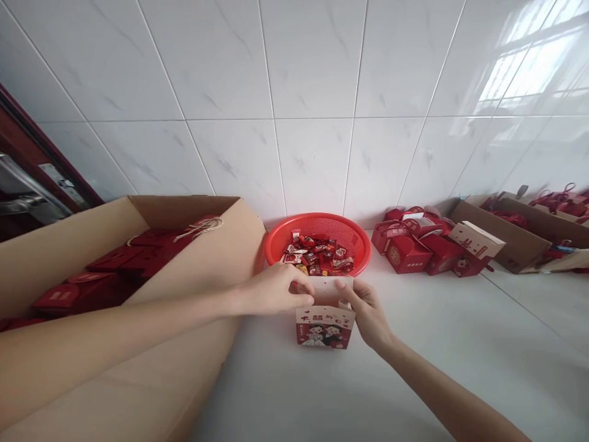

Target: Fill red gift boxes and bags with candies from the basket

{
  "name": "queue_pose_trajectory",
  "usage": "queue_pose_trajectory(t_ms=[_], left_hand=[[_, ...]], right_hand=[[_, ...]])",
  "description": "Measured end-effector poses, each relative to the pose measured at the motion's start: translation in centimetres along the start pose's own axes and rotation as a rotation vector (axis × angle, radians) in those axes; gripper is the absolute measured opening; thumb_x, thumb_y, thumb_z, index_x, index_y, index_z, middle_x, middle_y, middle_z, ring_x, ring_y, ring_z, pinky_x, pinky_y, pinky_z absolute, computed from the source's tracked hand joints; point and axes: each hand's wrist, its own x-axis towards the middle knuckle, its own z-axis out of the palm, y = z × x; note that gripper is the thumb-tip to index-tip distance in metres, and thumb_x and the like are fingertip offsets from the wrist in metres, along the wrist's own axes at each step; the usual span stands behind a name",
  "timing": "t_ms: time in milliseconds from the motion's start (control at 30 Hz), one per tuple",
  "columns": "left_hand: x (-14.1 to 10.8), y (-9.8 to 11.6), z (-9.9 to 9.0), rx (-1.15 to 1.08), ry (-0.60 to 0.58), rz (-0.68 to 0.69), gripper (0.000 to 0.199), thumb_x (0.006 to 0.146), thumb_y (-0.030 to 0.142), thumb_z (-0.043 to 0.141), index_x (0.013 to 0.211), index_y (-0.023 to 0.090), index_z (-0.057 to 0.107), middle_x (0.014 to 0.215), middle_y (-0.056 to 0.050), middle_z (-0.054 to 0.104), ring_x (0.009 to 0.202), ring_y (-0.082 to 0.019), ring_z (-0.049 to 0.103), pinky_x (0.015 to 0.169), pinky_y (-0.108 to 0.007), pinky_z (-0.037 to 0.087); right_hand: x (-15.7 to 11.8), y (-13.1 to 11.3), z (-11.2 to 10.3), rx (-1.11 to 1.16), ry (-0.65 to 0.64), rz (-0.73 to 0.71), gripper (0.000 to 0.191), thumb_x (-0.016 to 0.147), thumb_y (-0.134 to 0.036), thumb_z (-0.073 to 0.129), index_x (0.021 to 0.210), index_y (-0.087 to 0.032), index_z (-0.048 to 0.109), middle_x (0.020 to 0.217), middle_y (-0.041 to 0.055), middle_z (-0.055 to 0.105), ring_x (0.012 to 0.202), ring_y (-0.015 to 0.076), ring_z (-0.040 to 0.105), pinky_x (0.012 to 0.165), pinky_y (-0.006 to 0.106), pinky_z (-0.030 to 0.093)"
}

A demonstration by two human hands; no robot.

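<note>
While an illustrated paper gift box (324,335) stands open, the right hand (372,314) pinches its raised flap; the left (270,290) curls at the opening, grip unclear. Uneven pressure could crease the card. Beyond: red plastic basket (358,238), wrapped candies (317,250).

At centre I'm seeing a red, perforated plastic basket (317,222) holding candies (317,253) in shiny wrappers. Brown, matt cardboard is forming the large carton (184,368) at left. The wall tiles (313,61) are gleaming smoothly up top; the door handle (23,204), far left, is showing polished metal.
</note>
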Motion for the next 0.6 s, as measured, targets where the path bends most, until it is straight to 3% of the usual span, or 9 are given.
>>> queue_pose_trajectory(t_ms=[67, 167, 267, 333, 500, 600], left_hand=[[0.4, -1.0, -0.2, -0.002, -0.004, -0.054, 0.015, 0.079, 0.033, 0.067, 0.081, 0.022, 0.077, 0.086, -0.001, 0.075, 0.085, -0.021, 0.068, 0.074, -0.028, 0.047], [0.6, -1.8, -0.2, -0.014, 0.024, -0.070, 0.019, 0.072, 0.038, 0.073, 0.082, 0.022, 0.076, 0.093, -0.002, 0.074, 0.091, -0.023, 0.066, 0.078, -0.029, 0.047], [0.5, -1.7, -0.2, -0.026, 0.003, -0.049, 0.026, 0.072, 0.034, 0.072, 0.096, 0.024, 0.073, 0.101, 0.000, 0.071, 0.092, -0.022, 0.064, 0.076, -0.028, 0.045], [0.5, -1.4, -0.2, -0.019, -0.008, -0.069, 0.032, 0.071, 0.031, 0.071, 0.102, 0.024, 0.069, 0.100, 0.000, 0.068, 0.087, -0.021, 0.062, 0.069, -0.027, 0.043], [0.8, -1.3, -0.4, -0.059, -0.078, -0.169, 0.038, 0.070, 0.036, 0.071, 0.105, 0.024, 0.063, 0.086, 0.001, 0.063, 0.078, -0.020, 0.058, 0.063, -0.026, 0.039], [1.1, -1.6, -0.5, -0.084, -0.122, -0.198, 0.042, 0.070, 0.039, 0.071, 0.109, 0.024, 0.062, 0.084, 0.000, 0.062, 0.077, -0.020, 0.058, 0.065, -0.026, 0.040]], right_hand=[[0.2, 0.5, 0.2, -0.072, -0.005, -0.070, 0.036, 0.086, -0.054, 0.065, 0.094, -0.019, 0.066, 0.084, 0.0037, 0.064, 0.075, 0.0159, 0.058, 0.062, 0.025, 0.052], [0.4, 0.9, 0.2, -0.187, -0.032, -0.196, 0.038, 0.093, -0.049, 0.057, 0.123, -0.026, 0.060, 0.109, 0.0078, 0.064, 0.089, 0.0189, 0.061, 0.066, 0.028, 0.058], [0.5, 1.1, -0.1, -0.277, -0.121, -0.270, 0.032, 0.097, -0.047, 0.050, 0.108, -0.025, 0.068, 0.103, 0.0082, 0.065, 0.089, 0.0195, 0.061, 0.064, 0.027, 0.059], [0.7, 1.3, -0.4, -0.277, -0.159, -0.238, 0.032, 0.097, -0.047, 0.049, 0.099, -0.024, 0.071, 0.097, 0.0069, 0.066, 0.087, 0.0190, 0.062, 0.066, 0.028, 0.059], [1.6, 0.6, -1.5, -0.267, -0.279, -0.098, 0.032, 0.095, -0.047, 0.053, 0.099, -0.022, 0.073, 0.082, 0.0027, 0.066, 0.068, 0.0134, 0.058, 0.063, 0.026, 0.055], [3.3, -1.3, -2.7, -0.373, -0.429, -0.133, 0.028, 0.092, -0.043, 0.059, 0.098, -0.019, 0.073, 0.092, 0.0056, 0.071, 0.078, 0.0168, 0.064, 0.070, 0.028, 0.055]])
